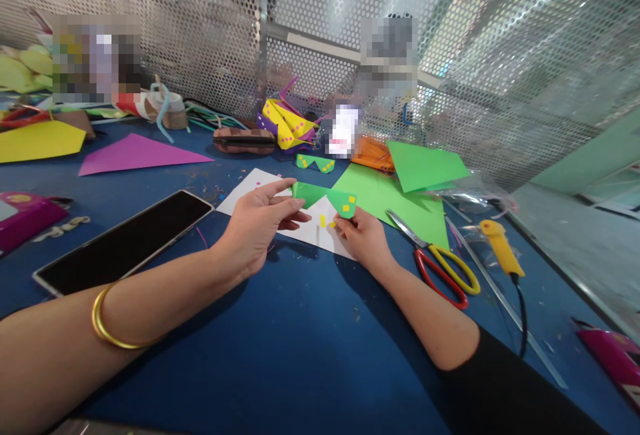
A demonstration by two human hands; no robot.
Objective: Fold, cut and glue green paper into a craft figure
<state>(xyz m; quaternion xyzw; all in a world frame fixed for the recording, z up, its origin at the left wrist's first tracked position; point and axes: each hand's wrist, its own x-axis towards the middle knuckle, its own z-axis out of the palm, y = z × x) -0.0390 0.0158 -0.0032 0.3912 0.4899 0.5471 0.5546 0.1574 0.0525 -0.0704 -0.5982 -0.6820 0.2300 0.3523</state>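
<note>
In the head view, a notched green piece [315, 192] was held up over a white sheet [241, 194] on the blue table [300, 355]. Its left end was gripped between the thumb and forefinger of the left hand [255, 225], the other fingers being loosely spread below. The fingers of the right hand [365, 238] were drawn together at its lower right edge, by which it seemed also to be pinched.

Two yellow squares [346, 208] were set on the right end of the green piece. None could be seen on the left, though part of that end was covered by fingers. Yellow bits [323, 221] were seen just below the notch; whether they were attached to anything could not be told.

Just behind, a second green piece [301, 161] was marked with yellow patches at both ends. By that comparison, the held one was judged to be only partly decorated, its left side being unfinished. The scissors [420, 243] were left untouched, lying spread beside the right hand.
</note>
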